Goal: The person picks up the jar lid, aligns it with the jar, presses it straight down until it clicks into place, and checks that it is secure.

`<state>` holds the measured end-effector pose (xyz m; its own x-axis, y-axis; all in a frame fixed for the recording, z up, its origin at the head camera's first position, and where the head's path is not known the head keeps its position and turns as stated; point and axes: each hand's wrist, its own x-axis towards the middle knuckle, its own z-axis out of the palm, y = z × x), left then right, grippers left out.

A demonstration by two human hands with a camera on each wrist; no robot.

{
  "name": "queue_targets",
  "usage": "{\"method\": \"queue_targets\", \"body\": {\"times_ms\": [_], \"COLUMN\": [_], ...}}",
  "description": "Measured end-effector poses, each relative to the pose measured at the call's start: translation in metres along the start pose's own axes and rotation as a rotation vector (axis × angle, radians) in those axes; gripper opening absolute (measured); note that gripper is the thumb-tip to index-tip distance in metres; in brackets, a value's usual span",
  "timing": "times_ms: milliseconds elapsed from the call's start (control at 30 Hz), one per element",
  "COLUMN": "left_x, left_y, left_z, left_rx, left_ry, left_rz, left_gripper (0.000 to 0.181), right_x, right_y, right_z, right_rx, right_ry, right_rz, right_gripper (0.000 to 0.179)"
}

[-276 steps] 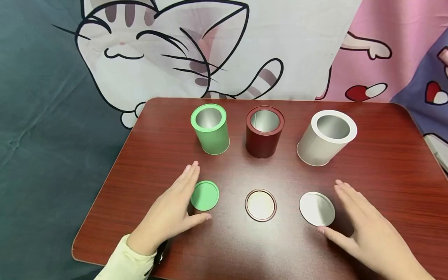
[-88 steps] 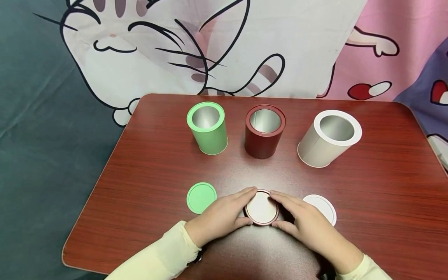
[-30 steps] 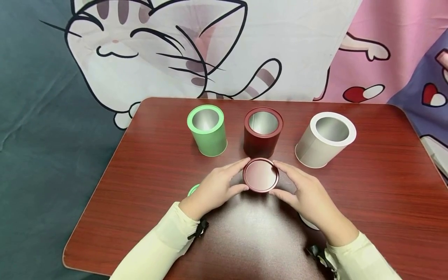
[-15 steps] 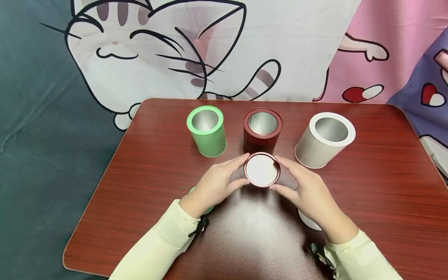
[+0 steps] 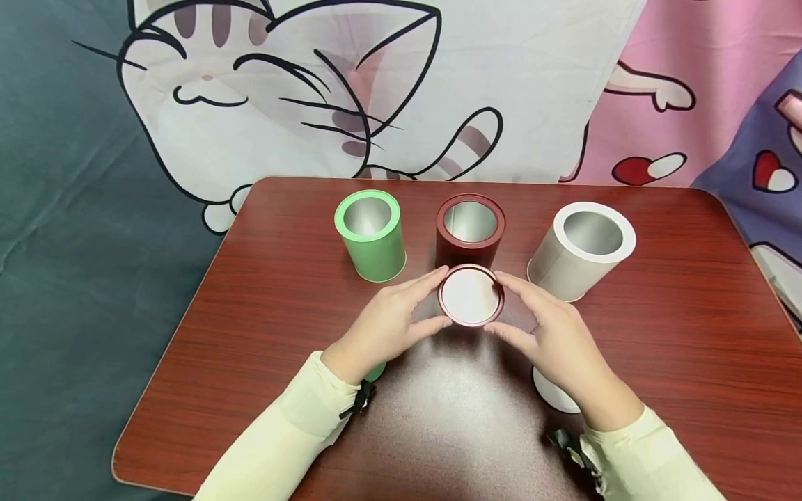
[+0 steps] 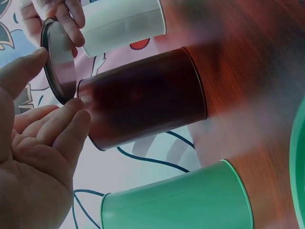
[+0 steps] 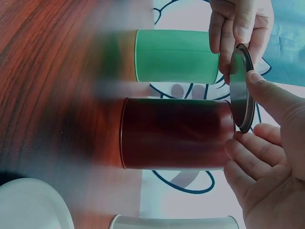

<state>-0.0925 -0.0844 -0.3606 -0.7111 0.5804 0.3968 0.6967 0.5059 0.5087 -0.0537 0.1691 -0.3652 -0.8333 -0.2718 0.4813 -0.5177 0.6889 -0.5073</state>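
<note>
Both hands hold a round dark red can lid (image 5: 471,296) from opposite sides, the left hand (image 5: 391,316) and the right hand (image 5: 554,334) each with thumb and fingertips at its edge. The lid is up off the table, just in front of the open dark red can (image 5: 466,255). In the left wrist view the lid (image 6: 61,62) stands close by the mouth of the red can (image 6: 143,98). From the right wrist, the lid (image 7: 240,88) overlaps the rim of the red can (image 7: 176,133).
An open green can (image 5: 379,256) stands left of the red one, an open white can (image 5: 554,268) right. Under the left wrist a green lid (image 5: 376,372) lies mostly hidden; a white lid (image 5: 551,391) lies partly under the right. A cat-print cloth (image 5: 532,83) hangs behind the table.
Since the earliest frame both hands have come together on the red lid, lifted it from the table and carried it forward to the red can. Lately it has moved slightly farther forward.
</note>
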Motion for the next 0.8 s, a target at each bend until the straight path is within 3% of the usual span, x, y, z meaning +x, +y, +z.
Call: {"method": "queue_targets", "body": {"times_ms": [500,800], "left_x": [0.009,0.014], "left_y": [0.000,-0.004], "left_z": [-0.006,-0.010], "left_rx": [0.017,0.005], "left_ry": [-0.004,-0.002], "left_rz": [-0.039,-0.030], "left_gripper": [0.064,0.063], "right_x": [0.011,0.018], "right_y": [0.003,0.002], "right_z": [-0.004,-0.006], "right_rx": [-0.018,-0.017], "right_ry": [-0.019,-0.001], "right_rz": [0.025,0.005], "right_gripper": [0.070,0.070]}}
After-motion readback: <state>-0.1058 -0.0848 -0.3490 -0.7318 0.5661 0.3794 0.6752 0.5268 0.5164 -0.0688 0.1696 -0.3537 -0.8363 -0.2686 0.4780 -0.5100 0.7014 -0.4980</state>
